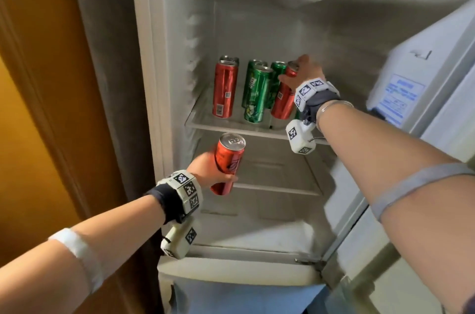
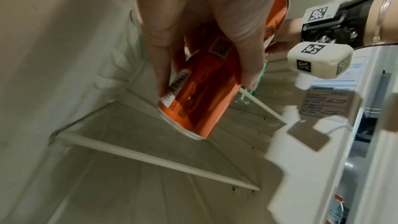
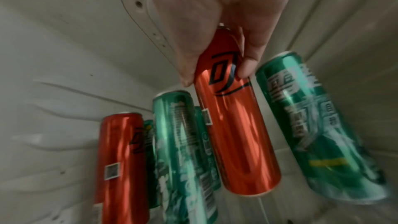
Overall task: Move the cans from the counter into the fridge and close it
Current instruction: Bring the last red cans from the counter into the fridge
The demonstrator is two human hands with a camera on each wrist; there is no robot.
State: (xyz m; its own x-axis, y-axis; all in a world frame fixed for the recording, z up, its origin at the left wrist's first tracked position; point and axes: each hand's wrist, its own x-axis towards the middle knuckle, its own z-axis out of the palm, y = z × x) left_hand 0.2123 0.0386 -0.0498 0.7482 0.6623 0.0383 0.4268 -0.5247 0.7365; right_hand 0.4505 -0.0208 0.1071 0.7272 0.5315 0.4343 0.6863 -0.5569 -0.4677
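The fridge stands open, and several red and green cans [image 1: 257, 90] stand on its upper glass shelf [image 1: 205, 123]. My right hand [image 1: 303, 72] grips the top of a red can [image 1: 282, 103] at the right of that group; in the right wrist view the same red can [image 3: 234, 125] hangs from my fingers [image 3: 247, 67] between green cans [image 3: 318, 125]. I cannot tell whether its base touches the shelf. My left hand [image 1: 205, 169] holds another red can [image 1: 228, 164], tilted, in front of the lower shelf [image 1: 277, 187]; this can [image 2: 200, 88] fills the left wrist view.
The fridge door [image 1: 421, 82] hangs open on the right with a blue label on it. A brown wall [image 1: 38, 82] and grey fridge side panel lie to the left. The lower shelf [image 2: 150, 142] and the fridge floor [image 1: 257, 231] hold nothing.
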